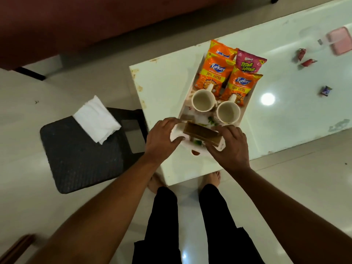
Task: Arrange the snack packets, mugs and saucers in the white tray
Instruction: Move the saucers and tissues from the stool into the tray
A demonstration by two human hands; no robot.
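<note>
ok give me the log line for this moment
brown box over near end of tray | left grip holds left end | right grip holds right end | in tray: four snack packets, two mugs

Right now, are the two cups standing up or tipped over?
Standing up. The left mug and the right mug both show round open mouths facing the camera, in the white tray.

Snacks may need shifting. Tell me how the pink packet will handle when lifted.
The pink packet looks puffed, so it is probably light for its size. Its glossy film likely crumples and slips, not stiff. An orange packet overlaps its near edge, so pulling may drag that along.
</note>
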